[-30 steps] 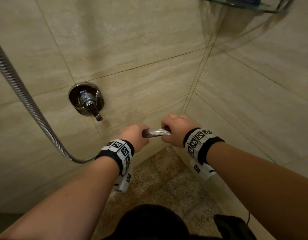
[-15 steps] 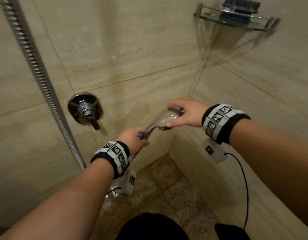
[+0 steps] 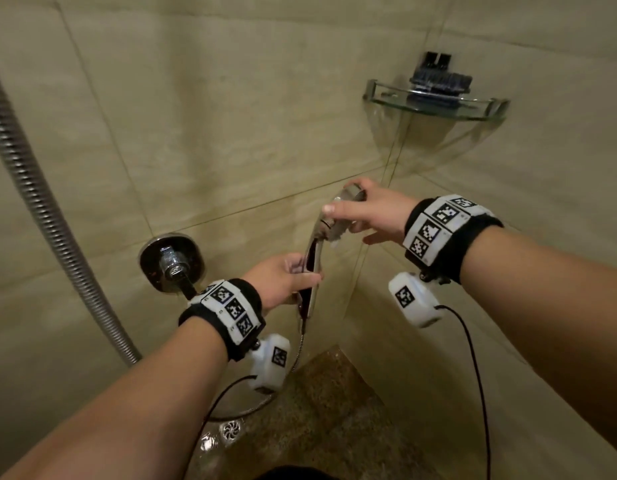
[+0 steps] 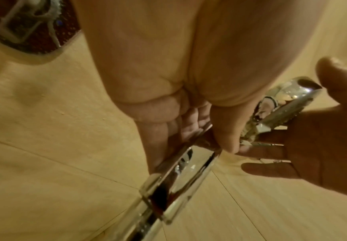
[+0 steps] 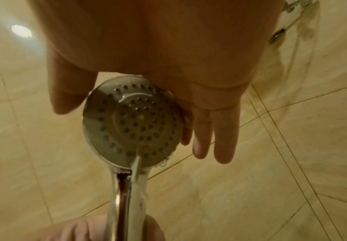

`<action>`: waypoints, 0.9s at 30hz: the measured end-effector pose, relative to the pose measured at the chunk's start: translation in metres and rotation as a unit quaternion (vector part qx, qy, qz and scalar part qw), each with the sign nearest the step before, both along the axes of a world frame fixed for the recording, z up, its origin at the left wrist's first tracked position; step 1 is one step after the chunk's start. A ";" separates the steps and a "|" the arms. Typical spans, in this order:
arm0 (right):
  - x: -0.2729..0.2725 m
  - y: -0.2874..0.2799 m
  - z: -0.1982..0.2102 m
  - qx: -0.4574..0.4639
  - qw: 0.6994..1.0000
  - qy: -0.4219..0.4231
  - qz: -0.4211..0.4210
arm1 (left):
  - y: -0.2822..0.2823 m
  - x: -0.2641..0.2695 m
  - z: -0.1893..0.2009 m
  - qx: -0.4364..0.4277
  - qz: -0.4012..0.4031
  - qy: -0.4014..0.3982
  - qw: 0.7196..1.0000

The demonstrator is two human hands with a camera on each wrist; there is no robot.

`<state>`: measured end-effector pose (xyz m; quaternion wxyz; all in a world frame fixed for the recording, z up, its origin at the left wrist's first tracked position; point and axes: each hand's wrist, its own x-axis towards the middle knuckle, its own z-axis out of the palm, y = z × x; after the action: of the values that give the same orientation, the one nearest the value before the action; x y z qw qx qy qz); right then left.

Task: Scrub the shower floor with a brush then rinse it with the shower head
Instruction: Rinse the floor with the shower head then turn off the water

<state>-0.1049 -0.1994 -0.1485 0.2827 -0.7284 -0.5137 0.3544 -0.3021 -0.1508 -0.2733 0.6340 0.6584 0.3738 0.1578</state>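
The chrome shower head (image 3: 339,216) is held up in front of the wall corner, handle pointing down. My left hand (image 3: 286,276) grips the handle (image 4: 180,168), fingers wrapped round it. My right hand (image 3: 364,211) holds the round spray face (image 5: 133,124) by its rim, thumb (image 5: 65,97) on one side and straight fingers (image 5: 213,135) behind it. A thin trickle of water runs down from the spray face. The dark brush (image 3: 438,77) lies on the glass corner shelf (image 3: 480,109), up and to the right. The speckled shower floor (image 3: 321,407) lies below.
The ribbed metal hose (image 3: 40,202) hangs down the left wall and loops to the handle's base. A chrome mixer valve (image 3: 172,261) sticks out of the wall just left of my left hand. A round drain (image 3: 231,429) sits in the wet floor.
Both hands rose and the shower head swung from level to nearly upright. My right hand shifted from the handle to the spray face. My view tilted up, bringing the shelf and brush lower in frame.
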 end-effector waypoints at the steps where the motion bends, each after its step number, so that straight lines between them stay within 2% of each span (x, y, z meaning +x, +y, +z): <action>1: -0.001 0.000 0.003 -0.002 1.000 -0.004 -0.006 | -0.001 0.002 0.002 0.005 -0.001 0.002 1.000; 7: -0.015 -0.002 0.026 0.056 0.996 -0.060 -0.045 | -0.001 0.011 0.028 0.062 0.021 0.016 0.998; 12: -0.014 0.001 0.065 0.110 0.985 -0.118 -0.069 | 0.008 0.012 0.076 0.166 0.103 0.056 0.979; 18: -0.008 0.007 0.143 0.192 0.972 -0.103 -0.092 | 0.009 0.012 0.123 0.231 0.075 0.147 0.959; 22: -0.013 0.011 0.199 0.262 0.958 -0.088 -0.078 | 0.005 0.021 0.155 0.255 0.092 0.136 0.953; 27: -0.020 0.008 0.264 0.293 0.950 -0.097 -0.055 | 0.007 0.035 0.197 0.311 0.125 0.112 0.936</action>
<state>-0.1249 -0.1911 0.1155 0.4515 -0.6717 -0.5789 0.0999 -0.2668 -0.1439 -0.0760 0.3269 0.7839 0.4538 0.2697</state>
